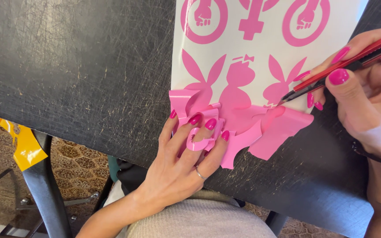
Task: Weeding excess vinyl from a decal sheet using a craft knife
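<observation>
- My left hand (179, 165): fingers (193, 125) spread flat, pressing peeled pink vinyl (261, 130) onto the black counter (67, 75); a curled scrap (198, 142) clings to them.
- My right hand (371, 94): fingers closed around a red tool (345, 64), tip at the vinyl's peeled edge.
- Sheet (261, 66): white backing, pink cut shapes, just beyond both hands.

A dark, scratched table (80, 75) carries a white sheet (261, 53) of pink cut-out shapes, with peeled pink vinyl (270, 130) curling at its near edge.
</observation>
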